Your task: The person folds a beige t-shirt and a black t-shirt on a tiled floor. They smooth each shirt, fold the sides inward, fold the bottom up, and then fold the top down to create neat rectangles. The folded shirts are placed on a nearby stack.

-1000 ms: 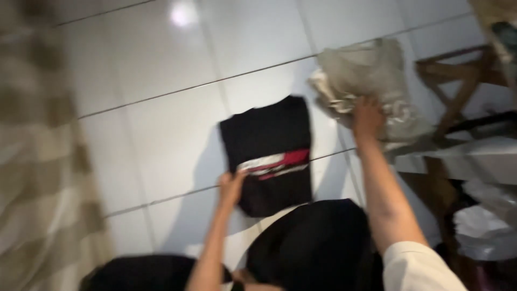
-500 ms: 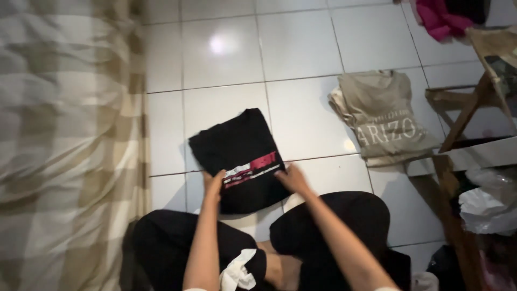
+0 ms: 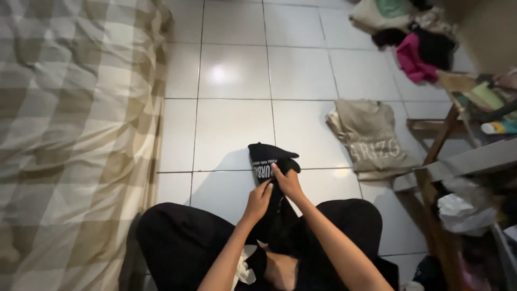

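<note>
A black folded shirt [image 3: 267, 161] with light lettering is lifted off the white tiled floor [image 3: 231, 75] in front of me. My left hand [image 3: 258, 198] grips its lower left part. My right hand [image 3: 288, 182] grips it just to the right, fingers pinched on the cloth. Both hands sit close together above my black-trousered legs [image 3: 177, 242]. The shirt's top edge droops forward over the tiles.
A folded beige shirt [image 3: 371, 134] lies on the floor to the right. A checked beige bedcover [image 3: 70, 134] fills the left side. A wooden rack [image 3: 447, 156] with bags stands at right; a pile of clothes [image 3: 412, 37] lies at top right.
The black shirt lay flat on the floor with my hands on its near edge; now both hands hold it folded narrower and raised. The view has tilted to show more of the room.
</note>
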